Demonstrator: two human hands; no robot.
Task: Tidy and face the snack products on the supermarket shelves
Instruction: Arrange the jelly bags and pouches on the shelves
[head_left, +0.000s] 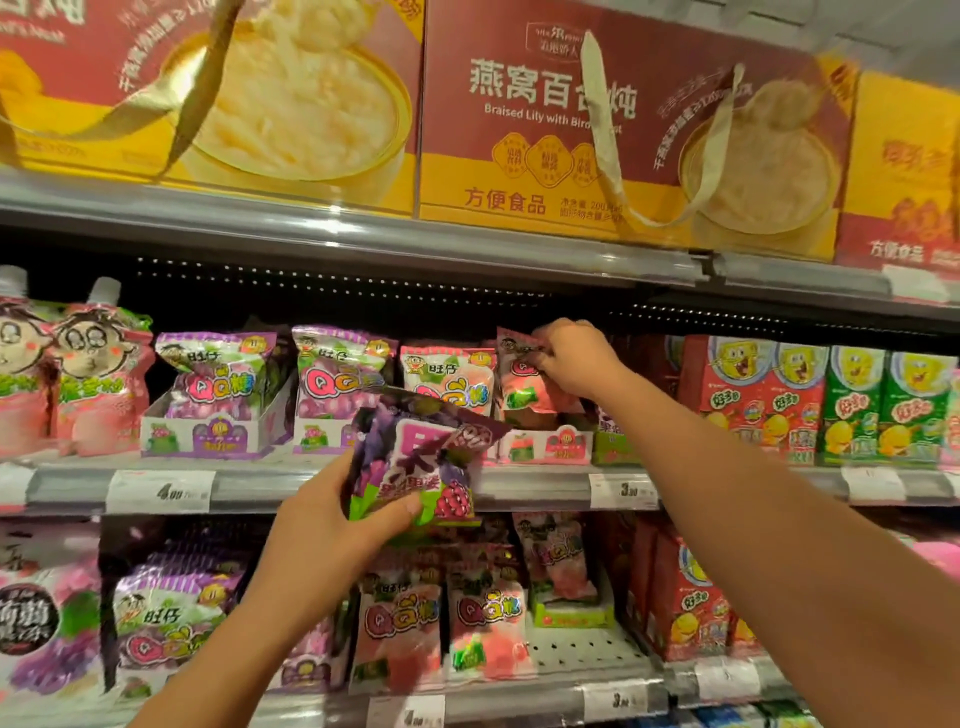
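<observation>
My left hand grips a purple grape candy bag, held tilted in front of the middle shelf edge. My right hand reaches into the middle shelf and pinches the top of a pink peach candy bag that stands in a display tray. Next to it stand another pink QQ bag and purple QQ bags in their own trays.
Large red and yellow gift boxes fill the top shelf. Red and green cartoon drink cartons stand to the right. Pink pouch drinks sit at the left. The lower shelf holds more candy bags and red cartons. Price tags line the shelf edges.
</observation>
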